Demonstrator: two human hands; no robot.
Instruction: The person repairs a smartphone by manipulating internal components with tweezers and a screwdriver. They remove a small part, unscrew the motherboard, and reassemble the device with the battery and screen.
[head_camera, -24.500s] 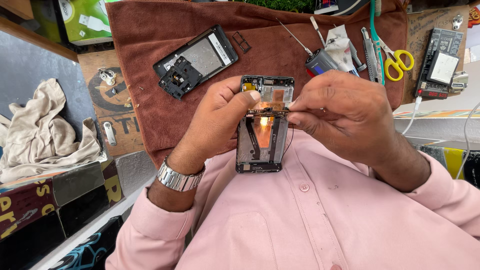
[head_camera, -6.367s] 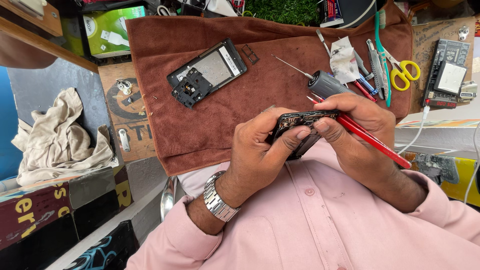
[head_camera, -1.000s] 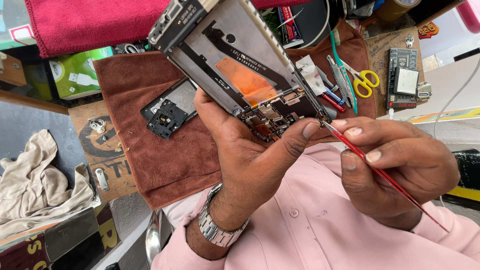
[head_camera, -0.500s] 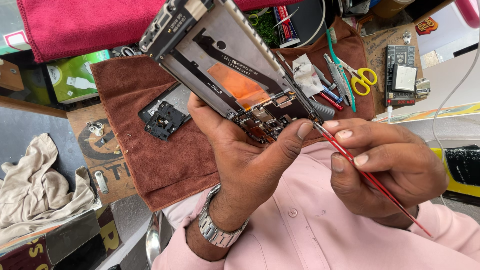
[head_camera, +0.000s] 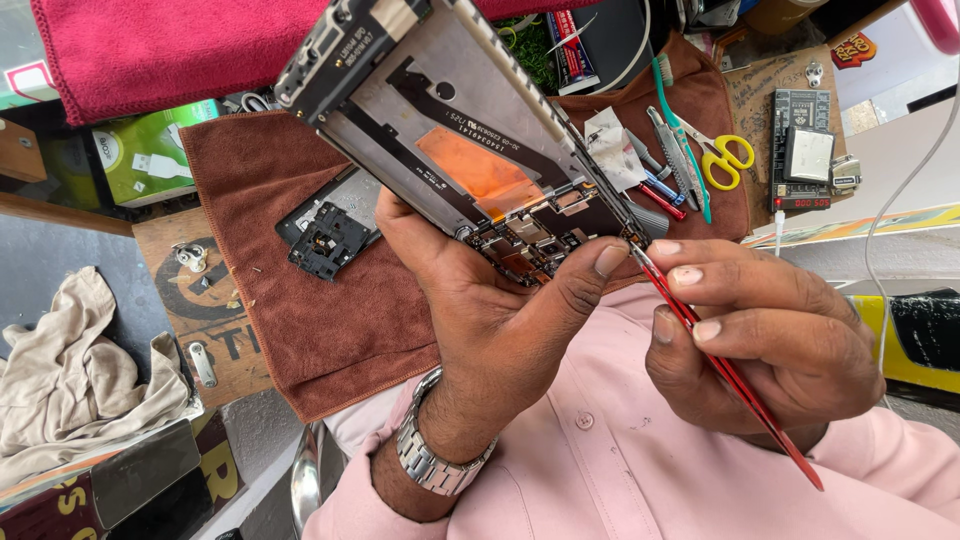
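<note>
Two hands raised above the bench, left hand (head_camera: 480, 300) gripping an opened phone frame (head_camera: 450, 140), right hand (head_camera: 770, 330) pinching red tweezers (head_camera: 720, 365), tip touching the frame's lower corner.

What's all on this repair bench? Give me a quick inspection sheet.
Surface: brown cloth over a bench.
Job's things: opened phone; red tweezers, tips at its lower corner.
Clutter: phone part, yellow scissors, hand tools, green box, beige rag.
Hands: left hand holds the phone; right hand grips the tweezers.
Cables: white cable.
Surroundings: red towel, small tester.
</note>
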